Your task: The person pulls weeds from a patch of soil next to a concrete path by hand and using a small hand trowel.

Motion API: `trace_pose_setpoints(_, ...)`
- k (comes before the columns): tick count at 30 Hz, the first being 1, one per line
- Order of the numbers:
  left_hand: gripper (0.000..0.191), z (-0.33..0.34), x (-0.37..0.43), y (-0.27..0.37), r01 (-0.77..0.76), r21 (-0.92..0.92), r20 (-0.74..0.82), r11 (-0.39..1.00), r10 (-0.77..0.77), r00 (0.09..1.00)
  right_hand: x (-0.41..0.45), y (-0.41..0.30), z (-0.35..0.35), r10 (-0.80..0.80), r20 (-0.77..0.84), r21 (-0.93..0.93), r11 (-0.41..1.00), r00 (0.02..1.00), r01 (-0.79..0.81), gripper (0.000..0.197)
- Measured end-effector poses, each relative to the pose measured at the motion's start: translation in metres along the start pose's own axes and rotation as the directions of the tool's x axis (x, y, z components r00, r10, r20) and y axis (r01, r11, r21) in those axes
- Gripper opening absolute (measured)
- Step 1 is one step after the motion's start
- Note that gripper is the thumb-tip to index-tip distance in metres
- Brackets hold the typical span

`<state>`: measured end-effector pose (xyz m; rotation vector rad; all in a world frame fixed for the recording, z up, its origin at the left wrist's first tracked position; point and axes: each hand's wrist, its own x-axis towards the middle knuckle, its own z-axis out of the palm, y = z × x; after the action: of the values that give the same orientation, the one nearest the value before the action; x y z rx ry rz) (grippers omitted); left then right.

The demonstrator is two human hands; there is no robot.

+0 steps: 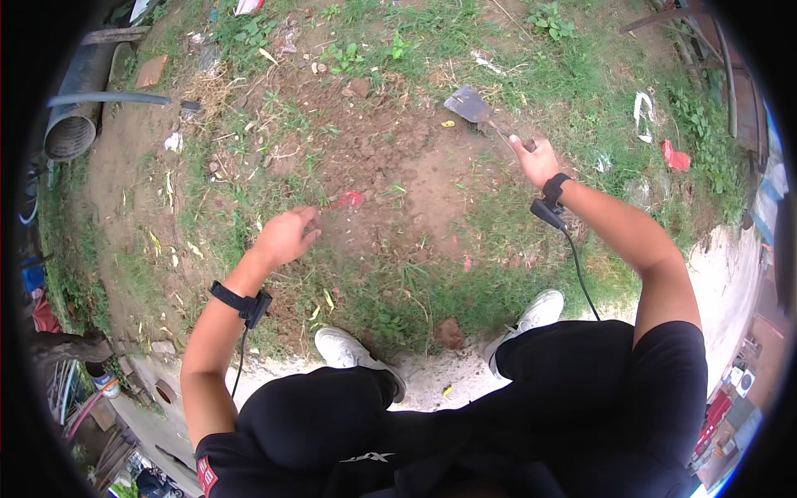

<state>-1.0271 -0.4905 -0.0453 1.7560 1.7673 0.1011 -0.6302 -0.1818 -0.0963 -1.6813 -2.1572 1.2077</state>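
Note:
My right hand (534, 160) grips the short handle of a hand tool with a flat, squarish metal blade (468, 104), perhaps a small hoe or spade. The blade points up and left, over the edge of a bare, loosened patch of brown soil (398, 149). Lower on the left, my left hand (287, 236) hovers over grass at that patch's edge, thumb and fingers apart, with nothing visible in it. A red scrap (350, 199) lies on the soil just right of its fingers. Each wrist wears a black strap with a cabled module.
A large dark corrugated pipe (70, 127) and a grey hose (112, 98) lie at the upper left, near a brick piece (151, 71). Red plastic (676, 155) and white litter (644, 116) dot the right-hand grass. A reddish clod (448, 333) sits between my white shoes.

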Motion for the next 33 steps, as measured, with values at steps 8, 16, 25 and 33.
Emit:
trace_pose_setpoints(8, 0.023, -0.027, -0.037, 0.040, 0.275, -0.164, 0.006, 0.947, -0.278, 0.961, 0.128, -0.175, 0.123, 0.200, 0.015, -0.051, 0.979, 0.980, -0.199, 0.041)
trace_pose_setpoints(16, 0.022, -0.036, -0.016, 0.063, 0.122, -0.101, -0.108, 0.987, -0.133, 0.985, 0.120, -0.160, 0.067, -0.248, 0.133, -0.442, 0.852, 0.960, 0.281, 0.031)
trace_pose_setpoints(25, 0.033, -0.005, 0.067, 0.033, 0.079, -0.314, -0.197, 0.946, -0.146, 0.969, 0.009, -0.110, 0.007, -0.611, 0.557, -0.516, 0.276, 0.563, 0.811, 0.033)
trace_pose_setpoints(33, 0.040, 0.018, 0.097, 0.034, 0.169, -0.501, 0.072, 0.849, -0.154, 0.985, -0.071, -0.044, -0.067, -0.291, 0.255, -0.623, 0.680, 0.922, 0.387, 0.041)
